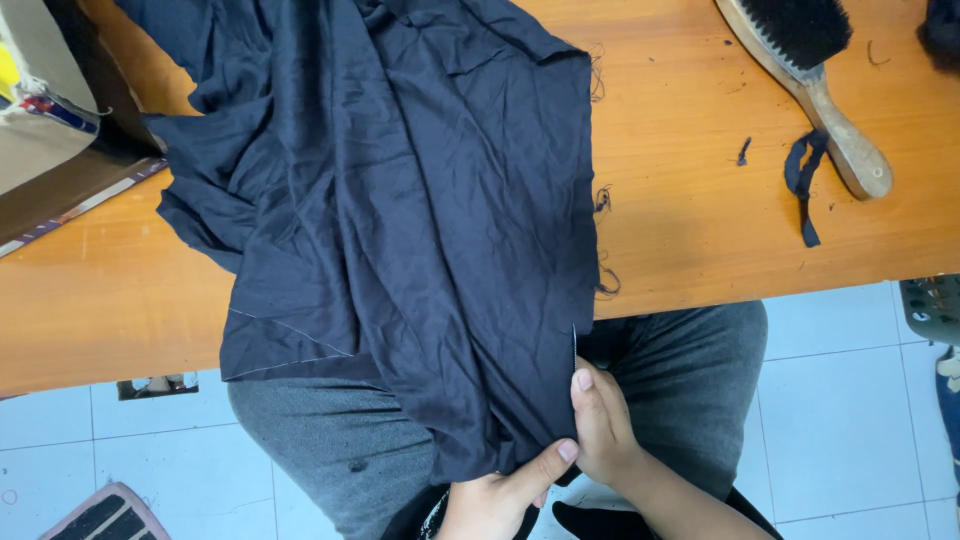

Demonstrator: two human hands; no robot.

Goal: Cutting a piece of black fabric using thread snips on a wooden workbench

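1. Orange-brown wood fills the upper part of the frame: it is a table, and its front edge runs across the middle. Below it are pale floor tiles and the person's lap in grey trousers.

2. The dark blue cloth lies on the table and hangs over the front edge onto the lap. Its long way runs from the top of the frame down to the bottom middle.

3. Both hands are at the bottom middle, at the low right corner of the cloth. The cloth spreads up and to the left from the fingers.

4. The right hand pinches the cloth's right edge, with fingers pressed together and the thumb pointing up along that edge.

5. The left hand sits just beside it, a bit lower. Its thumb presses on top of the cloth; its other fingers are hidden under the cloth, so I cannot tell how they lie.

6. The right edge of the cloth is straight with loose threads sticking out.

7. Bare table lies to the right of that edge. Farther off, in the upper right, are a wooden brush and a small dark strip, well apart from the cloth.

8. A box sits at the upper left, touching the cloth's far side.
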